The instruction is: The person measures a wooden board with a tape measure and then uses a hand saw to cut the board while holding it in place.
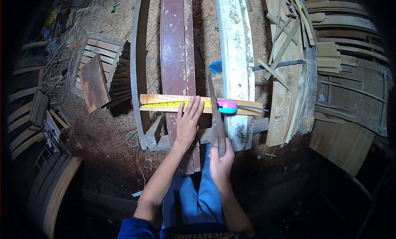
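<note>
A view from a head-worn camera looks straight down at a person's two bare arms working over a sawdust-covered floor. At the centre of the picture a short wooden plank (165, 103) lies crosswise on top of long painted beams, a dark red beam (175, 53) and a white beam (236, 53), which run toward twelve o'clock and seem to serve as a raised rest for it.

The left hand (187, 123) lies flat on the plank, fingers spread apart and pointing to twelve o'clock, apparently pressing the plank and a yellow tape measure (169, 104) down so neither shifts. The tape stretches along the plank from nine o'clock to three o'clock and ends in its pink and blue case (227, 106) just right of the fingers.

The right hand (220, 162), at about six o'clock from the case, is closed around the handle end of a saw (214, 115). The blade reaches up toward twelve o'clock and crosses the plank between the left fingers and the tape case, beside the tape's markings.

At nine o'clock lie a slatted crate (105, 49) and a loose board (94, 82). At three o'clock, thin offcut strips (288, 41) are heaped on more boards.
</note>
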`<state>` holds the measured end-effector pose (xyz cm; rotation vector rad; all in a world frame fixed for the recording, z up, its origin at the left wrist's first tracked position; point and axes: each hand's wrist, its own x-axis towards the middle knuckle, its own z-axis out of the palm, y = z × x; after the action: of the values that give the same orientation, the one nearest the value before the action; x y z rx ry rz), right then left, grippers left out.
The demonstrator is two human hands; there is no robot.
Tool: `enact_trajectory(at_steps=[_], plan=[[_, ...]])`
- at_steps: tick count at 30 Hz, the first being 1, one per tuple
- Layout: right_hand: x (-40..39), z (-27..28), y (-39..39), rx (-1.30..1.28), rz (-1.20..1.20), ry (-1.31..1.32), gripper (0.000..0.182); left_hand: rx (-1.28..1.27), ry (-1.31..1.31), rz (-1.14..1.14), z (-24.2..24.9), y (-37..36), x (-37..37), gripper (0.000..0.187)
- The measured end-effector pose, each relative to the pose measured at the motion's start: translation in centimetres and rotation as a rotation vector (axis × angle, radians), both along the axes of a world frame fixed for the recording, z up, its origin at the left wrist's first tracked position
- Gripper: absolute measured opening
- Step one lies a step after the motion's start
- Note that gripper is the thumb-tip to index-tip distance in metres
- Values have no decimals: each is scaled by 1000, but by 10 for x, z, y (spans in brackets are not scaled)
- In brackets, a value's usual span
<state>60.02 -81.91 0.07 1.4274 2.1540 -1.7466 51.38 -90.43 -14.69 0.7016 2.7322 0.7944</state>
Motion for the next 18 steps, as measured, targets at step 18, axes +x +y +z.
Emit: enact_trajectory(at_steps=[18], plan=[[-13,-26,2,25,24,11,17,-42,43,7,-2,0,6,65]])
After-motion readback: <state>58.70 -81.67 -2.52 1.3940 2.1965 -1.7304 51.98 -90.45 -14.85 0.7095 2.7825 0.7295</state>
